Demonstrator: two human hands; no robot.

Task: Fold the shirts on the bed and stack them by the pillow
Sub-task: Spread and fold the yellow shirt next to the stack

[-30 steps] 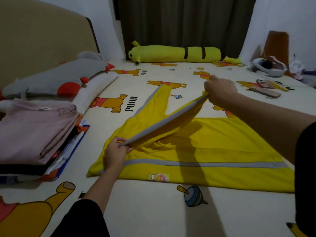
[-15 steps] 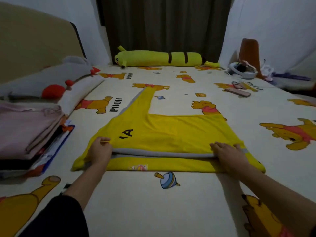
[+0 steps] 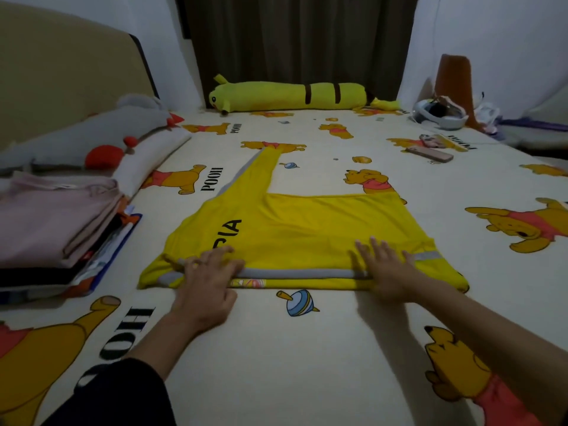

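Observation:
A yellow shirt [image 3: 307,235] with grey stripes and black letters lies flat on the bed [image 3: 307,348], one long sleeve stretched away from me. My left hand [image 3: 206,281] presses flat on its near left part, fingers straight over the grey stripe. On the near right part, my right hand [image 3: 387,269] lies flat with spread fingers. A stack of folded shirts [image 3: 52,229], pink on top, sits at the left beside the white pillow [image 3: 153,155].
A grey plush with red parts [image 3: 86,139] lies along the headboard. A long yellow plush [image 3: 292,96] lies at the far edge by the dark curtain. A phone [image 3: 430,153], a white headset [image 3: 439,113] and small items sit at the far right.
The sleeve I held up between both hands a second ago now lies folded across the shirt body. Both hands have let go and flattened onto the near edge, fingers sliding forward.

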